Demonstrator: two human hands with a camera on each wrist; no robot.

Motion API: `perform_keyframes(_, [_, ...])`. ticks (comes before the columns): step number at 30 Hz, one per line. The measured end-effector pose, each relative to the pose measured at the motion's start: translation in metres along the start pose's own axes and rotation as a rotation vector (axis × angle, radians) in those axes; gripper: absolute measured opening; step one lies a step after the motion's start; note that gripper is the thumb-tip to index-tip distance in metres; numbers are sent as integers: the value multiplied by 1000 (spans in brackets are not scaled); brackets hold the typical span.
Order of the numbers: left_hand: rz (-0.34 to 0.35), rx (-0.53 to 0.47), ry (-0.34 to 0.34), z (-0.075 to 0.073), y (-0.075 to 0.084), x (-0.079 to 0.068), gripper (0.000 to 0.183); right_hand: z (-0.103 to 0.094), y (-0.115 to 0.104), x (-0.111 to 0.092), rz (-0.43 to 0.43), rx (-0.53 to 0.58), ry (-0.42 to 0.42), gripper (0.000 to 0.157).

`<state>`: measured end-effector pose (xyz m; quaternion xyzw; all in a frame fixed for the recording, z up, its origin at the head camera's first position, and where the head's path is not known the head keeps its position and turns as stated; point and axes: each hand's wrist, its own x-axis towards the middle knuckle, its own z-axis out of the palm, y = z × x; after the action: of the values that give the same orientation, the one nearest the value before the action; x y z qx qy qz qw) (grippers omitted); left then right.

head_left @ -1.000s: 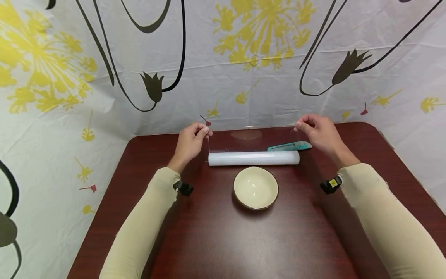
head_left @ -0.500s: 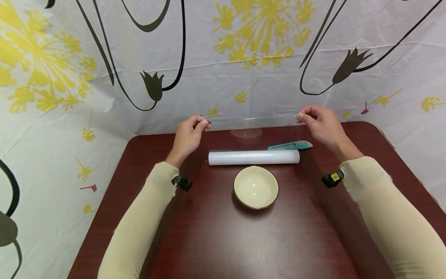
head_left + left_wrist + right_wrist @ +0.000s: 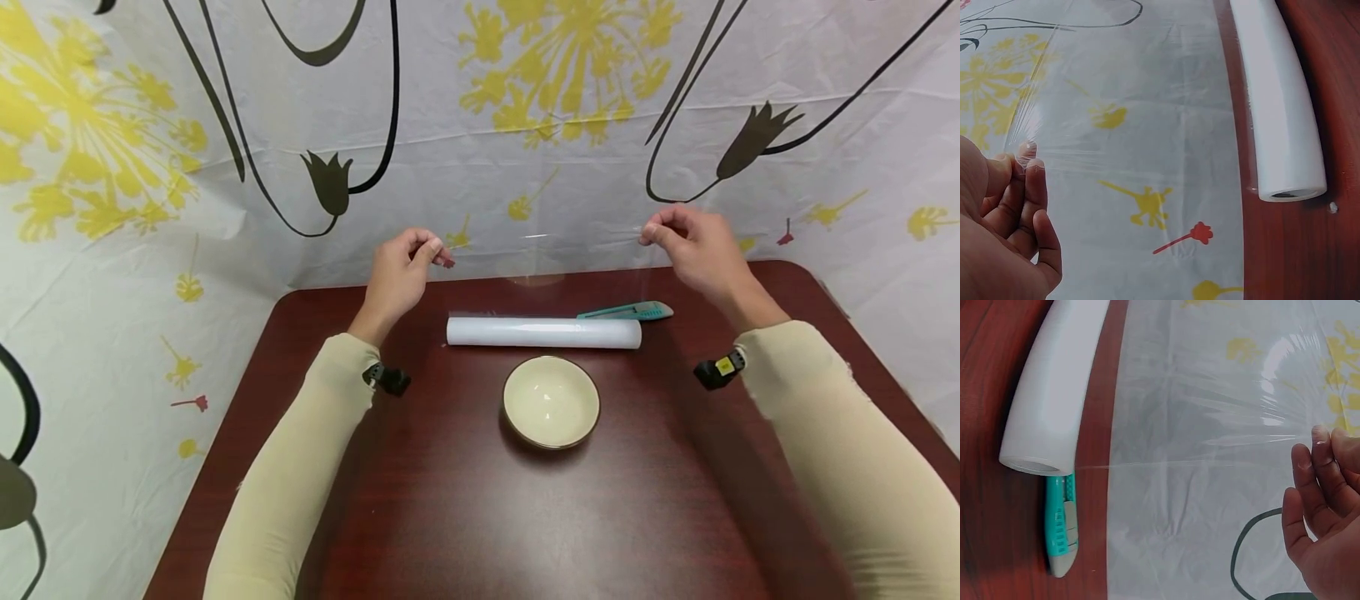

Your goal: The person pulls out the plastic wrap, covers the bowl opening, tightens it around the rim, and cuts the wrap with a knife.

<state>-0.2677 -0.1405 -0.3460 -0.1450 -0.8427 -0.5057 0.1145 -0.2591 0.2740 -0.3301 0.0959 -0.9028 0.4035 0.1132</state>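
A person's left hand (image 3: 399,275) and right hand (image 3: 701,254) each pinch the edge of clear plastic film (image 3: 1260,422) stretched between them above a table (image 3: 450,517). The film's white roll (image 3: 543,332) lies below and between the hands, a box cutter (image 3: 633,311) beside it toward the right hand, a bowl (image 3: 551,402) between the wrists.

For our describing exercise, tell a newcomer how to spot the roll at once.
On the dark red table, find the cream bowl. Beyond it, crosswise, lies the roll: a long white cylinder, set apart from bowl and teal knife by clear film stretched up to the left hand and right hand.
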Motion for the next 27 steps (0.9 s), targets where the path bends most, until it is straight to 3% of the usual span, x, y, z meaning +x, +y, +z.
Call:
perform_keyframes(13, [2,-2,41,-6,10,9,21,-8,-14,16,-3,-1,3,34])
perform_keyframes(27, [27,-9,71,-12,23,24,19,-16,-20,23,-56,6,79,26])
